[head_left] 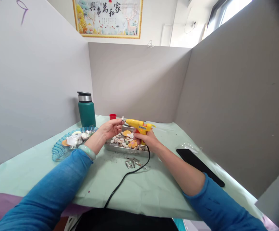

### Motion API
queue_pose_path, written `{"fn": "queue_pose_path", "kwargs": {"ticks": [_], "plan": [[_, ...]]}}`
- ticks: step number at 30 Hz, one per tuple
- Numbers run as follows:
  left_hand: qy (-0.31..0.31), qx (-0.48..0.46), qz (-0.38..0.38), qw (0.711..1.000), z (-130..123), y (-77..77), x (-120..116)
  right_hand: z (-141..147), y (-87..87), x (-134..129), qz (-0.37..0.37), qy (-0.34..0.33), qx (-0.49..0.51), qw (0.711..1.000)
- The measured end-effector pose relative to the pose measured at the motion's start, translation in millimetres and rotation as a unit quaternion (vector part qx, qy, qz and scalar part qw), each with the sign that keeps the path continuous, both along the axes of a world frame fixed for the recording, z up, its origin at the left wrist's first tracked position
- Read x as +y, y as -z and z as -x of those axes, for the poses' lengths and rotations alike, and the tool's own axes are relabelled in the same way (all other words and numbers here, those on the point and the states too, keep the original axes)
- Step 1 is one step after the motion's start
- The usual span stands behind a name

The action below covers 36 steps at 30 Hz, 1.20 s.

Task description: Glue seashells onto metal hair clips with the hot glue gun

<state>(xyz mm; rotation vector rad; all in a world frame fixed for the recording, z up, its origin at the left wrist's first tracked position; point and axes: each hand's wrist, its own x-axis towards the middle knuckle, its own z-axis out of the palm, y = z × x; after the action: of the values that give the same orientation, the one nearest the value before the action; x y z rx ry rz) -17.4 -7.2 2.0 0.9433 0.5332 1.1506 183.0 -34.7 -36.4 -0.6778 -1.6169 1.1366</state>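
A yellow hot glue gun [135, 123] is gripped by its handle in my right hand [147, 138], its nozzle pointing left. My left hand [111, 128] pinches a tiny light-coloured piece [123, 118] right at the nozzle tip; its details are too small to tell. Below both hands lies a metal tray [120, 149] holding many shells [120, 141]. From the gun a black cord [127, 174] runs down to the table's front edge. Several silver metal clips [131, 164] lie in front of the tray.
On the left, a blue glass dish [57, 150] holds shells [73, 139]. Behind it stands a green bottle [86, 113]. A red cup [112, 116] is behind the tray. At right lie a black flat object [200, 166] and clear plastic [189, 147]. Grey panels [139, 80] enclose the table.
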Motion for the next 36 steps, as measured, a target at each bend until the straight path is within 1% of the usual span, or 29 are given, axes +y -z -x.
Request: {"fn": "queue_pose_path", "kwargs": {"ticks": [5, 11, 16, 21, 27, 32, 36], "plan": [[0.005, 0.004, -0.005, 1.0, -0.4, -0.9, -0.9, -0.4, 0.2, 0.6, -0.003, 0.019, 0.01, 1.0], [-0.001, 0.004, 0.0, 1.0, 0.2, -1.3, -1.5, -0.2, -0.5, -0.1, -0.004, -0.003, -0.002, 1.0], [0.014, 0.005, -0.013, 1.0, 0.8, -0.7, -0.5, -0.4, -0.9, -0.6, -0.004, 0.017, 0.011, 1.0], [0.015, 0.0, -0.013, 1.0, 1.4, -1.4, -0.9, -0.3, -1.4, -2.5, -0.007, -0.008, 0.002, 1.0], [0.026, 0.0, -0.019, 0.999, 0.1, -2.7, -3.7, -0.5, -1.6, -1.8, -0.003, 0.001, 0.012, 1.0], [0.022, -0.008, -0.021, 1.0, -0.4, -3.5, -6.4, -0.6, -1.7, -2.2, -0.009, -0.029, 0.004, 1.0], [0.045, 0.007, -0.031, 0.998, -1.2, -4.1, -8.6, -0.9, -2.2, -2.3, -0.008, -0.011, 0.016, 1.0]]}}
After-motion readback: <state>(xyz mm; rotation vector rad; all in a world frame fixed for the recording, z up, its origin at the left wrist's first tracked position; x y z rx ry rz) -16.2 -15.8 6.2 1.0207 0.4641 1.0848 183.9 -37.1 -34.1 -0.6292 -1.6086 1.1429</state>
